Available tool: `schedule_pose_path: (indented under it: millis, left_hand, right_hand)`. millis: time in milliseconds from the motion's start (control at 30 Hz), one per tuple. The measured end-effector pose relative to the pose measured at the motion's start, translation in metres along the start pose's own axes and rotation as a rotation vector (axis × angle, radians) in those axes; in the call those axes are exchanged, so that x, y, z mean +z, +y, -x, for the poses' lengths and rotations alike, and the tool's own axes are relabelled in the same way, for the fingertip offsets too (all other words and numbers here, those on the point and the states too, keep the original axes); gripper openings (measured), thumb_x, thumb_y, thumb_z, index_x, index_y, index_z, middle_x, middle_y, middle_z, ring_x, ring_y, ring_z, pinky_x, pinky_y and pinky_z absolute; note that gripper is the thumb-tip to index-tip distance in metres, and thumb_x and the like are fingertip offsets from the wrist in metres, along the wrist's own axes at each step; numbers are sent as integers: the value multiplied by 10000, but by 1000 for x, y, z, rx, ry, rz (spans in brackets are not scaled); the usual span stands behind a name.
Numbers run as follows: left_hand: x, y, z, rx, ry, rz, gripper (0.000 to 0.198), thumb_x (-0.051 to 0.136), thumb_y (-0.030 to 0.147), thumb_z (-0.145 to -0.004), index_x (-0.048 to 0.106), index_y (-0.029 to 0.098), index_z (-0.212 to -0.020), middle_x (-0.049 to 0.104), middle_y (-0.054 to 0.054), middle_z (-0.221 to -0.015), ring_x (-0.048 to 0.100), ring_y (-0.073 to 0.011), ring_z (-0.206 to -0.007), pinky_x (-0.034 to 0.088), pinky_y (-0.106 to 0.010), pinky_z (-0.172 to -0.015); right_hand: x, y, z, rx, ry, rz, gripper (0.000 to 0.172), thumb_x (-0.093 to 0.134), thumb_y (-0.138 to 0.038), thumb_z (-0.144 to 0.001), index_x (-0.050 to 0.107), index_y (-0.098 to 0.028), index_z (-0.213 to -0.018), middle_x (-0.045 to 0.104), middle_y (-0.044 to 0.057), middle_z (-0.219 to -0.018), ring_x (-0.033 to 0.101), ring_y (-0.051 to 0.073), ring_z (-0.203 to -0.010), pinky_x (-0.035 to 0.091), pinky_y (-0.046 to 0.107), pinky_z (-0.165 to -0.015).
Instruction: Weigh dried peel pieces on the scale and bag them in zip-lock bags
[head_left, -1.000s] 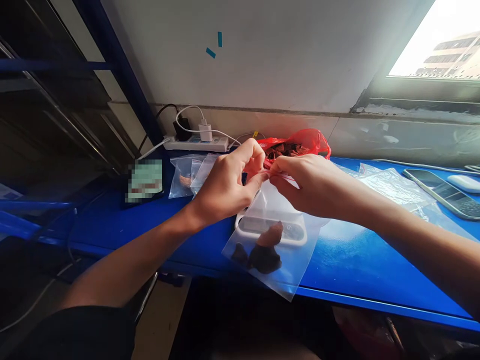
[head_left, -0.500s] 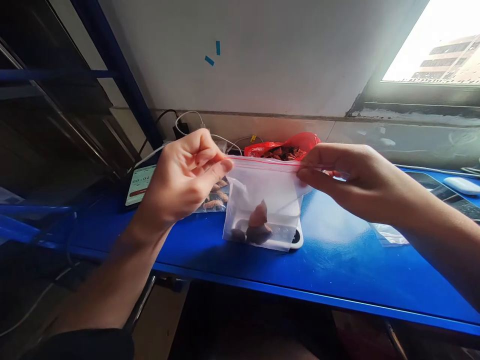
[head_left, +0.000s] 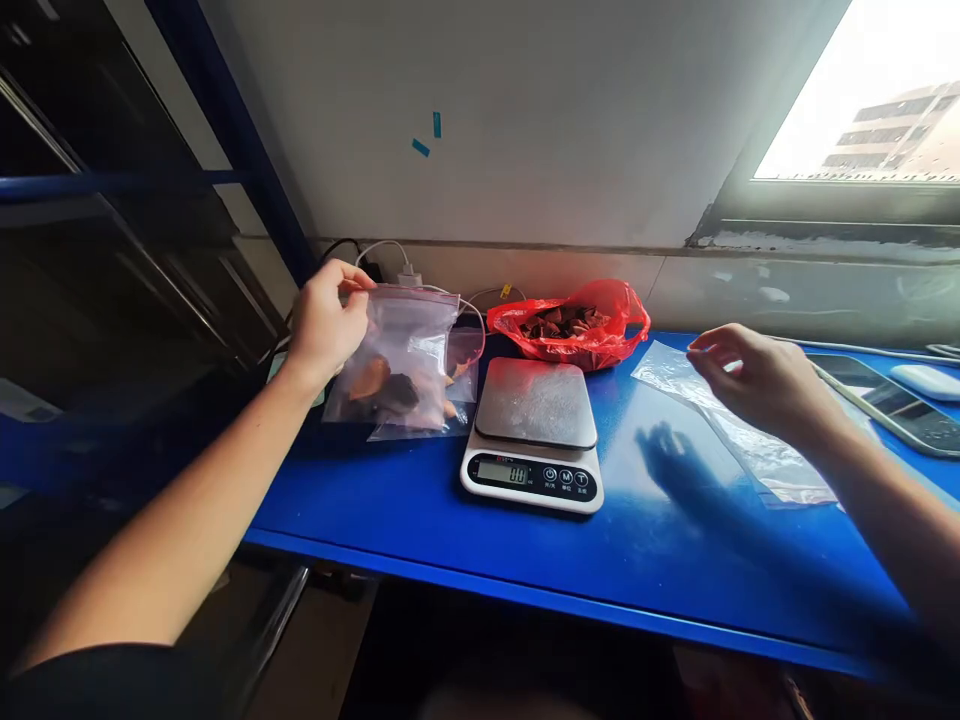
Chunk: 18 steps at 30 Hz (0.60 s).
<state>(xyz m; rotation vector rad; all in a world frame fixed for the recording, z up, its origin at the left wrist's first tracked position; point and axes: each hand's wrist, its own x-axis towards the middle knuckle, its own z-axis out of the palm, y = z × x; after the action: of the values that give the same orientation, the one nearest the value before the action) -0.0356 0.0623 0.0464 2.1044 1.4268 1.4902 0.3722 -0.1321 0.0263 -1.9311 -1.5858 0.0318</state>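
Note:
My left hand (head_left: 330, 318) pinches the top corner of a clear zip-lock bag (head_left: 424, 345). Brown dried pieces lie in the bottom of this bag, which hangs in front of another filled bag (head_left: 466, 350) at the back of the blue table. To the right, my right hand (head_left: 750, 365) holds nothing, its fingers bent and apart, over some flat clear plastic bags (head_left: 739, 440). Between the hands sits a white kitchen scale (head_left: 536, 405) with a bare metal plate; its display appears to read 0.0.
Behind the scale, a red plastic bag (head_left: 630, 310) holds several dark brown pieces. A phone or tablet (head_left: 892, 395) and a white mouse-like object (head_left: 926, 380) lie at the far right. Cables and a white plug (head_left: 409, 275) run along the wall. Another phone is mostly hidden behind my left hand.
My left hand has carried the zip-lock bag left, away from in front of the scale. My right hand has let go of the bag's top edge and moved right, over the flat bags.

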Motion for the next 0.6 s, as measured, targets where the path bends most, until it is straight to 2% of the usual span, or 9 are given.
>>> schedule_pose_path:
  millis: [67, 133, 233, 333, 400, 433, 467, 533, 600]
  left_hand:
    - [12, -18, -21, 16, -13, -83, 78, 570, 200, -768, 600, 216, -838, 596, 6, -824, 543, -145, -702, 420, -314, -643]
    - [18, -30, -34, -1, -50, -182, 88, 600, 234, -741, 618, 229, -827, 595, -5, -797, 554, -190, -778, 428, -354, -742]
    - [17, -37, -36, 6, -66, -285, 190, 674, 310, -703, 650, 234, -875, 586, -36, -854, 571, -262, -933, 429, -421, -863]
    - [9, -25, -23, 209, 23, -312, 299, 657, 409, -770, 665, 215, -997, 589, -58, -1038, 532, -295, -1130, 390, -455, -1003]
    - [6, -13, -10, 359, -5, -331, 378, 552, 471, -867, 658, 194, -1101, 613, -50, -1127, 524, -271, -1182, 359, -436, -1070]
    - [7, -8, -4, 391, -87, -359, 425, 484, 487, -907, 650, 183, -1153, 628, -53, -1171, 528, -260, -1195, 359, -422, -1082]
    - [10, -5, 2, 387, -222, -405, 475, 423, 498, -933, 636, 177, -1210, 632, -63, -1230, 528, -256, -1219, 362, -411, -1090]
    - [18, -2, 11, 305, -534, -514, 564, 341, 520, -944, 584, 183, -1325, 589, -80, -1365, 502, -264, -1292, 361, -407, -1107]
    - [26, -5, 17, 223, -735, -578, 629, 291, 540, -942, 494, 194, -1428, 492, -80, -1481, 434, -265, -1376, 328, -411, -1141]
  right_hand:
    - [7, 21, -5, -84, -49, 137, 154, 558, -371, -871, 596, -249, -958, 680, 186, -906, 616, 321, -797, 417, 474, -691]
    - [11, 47, -11, -107, -85, 191, 254, 544, -439, -883, 604, -232, -1018, 675, 225, -1004, 628, 353, -892, 430, 483, -726]
    - [17, 86, -15, -71, -101, 278, 474, 555, -575, -860, 630, -177, -1106, 630, 290, -1168, 600, 391, -1094, 450, 489, -816]
    - [28, 110, -15, -20, -186, 323, 644, 481, -642, -880, 587, -141, -1270, 509, 310, -1373, 475, 392, -1307, 420, 492, -958]
    - [37, 115, -15, 22, -225, 339, 699, 404, -654, -905, 526, -138, -1361, 432, 283, -1466, 393, 382, -1383, 369, 507, -1047]
    - [41, 115, -16, 47, -223, 346, 721, 381, -661, -907, 497, -139, -1391, 412, 264, -1491, 377, 379, -1396, 351, 514, -1074]
    - [45, 115, -17, 65, -220, 351, 739, 364, -663, -907, 470, -137, -1415, 402, 247, -1505, 374, 374, -1400, 341, 515, -1093]
    - [49, 113, -20, 78, -224, 351, 749, 342, -646, -912, 437, -124, -1441, 403, 223, -1516, 384, 363, -1399, 333, 495, -1121]
    - [50, 111, -21, 74, -231, 345, 732, 336, -617, -918, 456, -103, -1426, 435, 216, -1497, 406, 359, -1386, 341, 466, -1133]
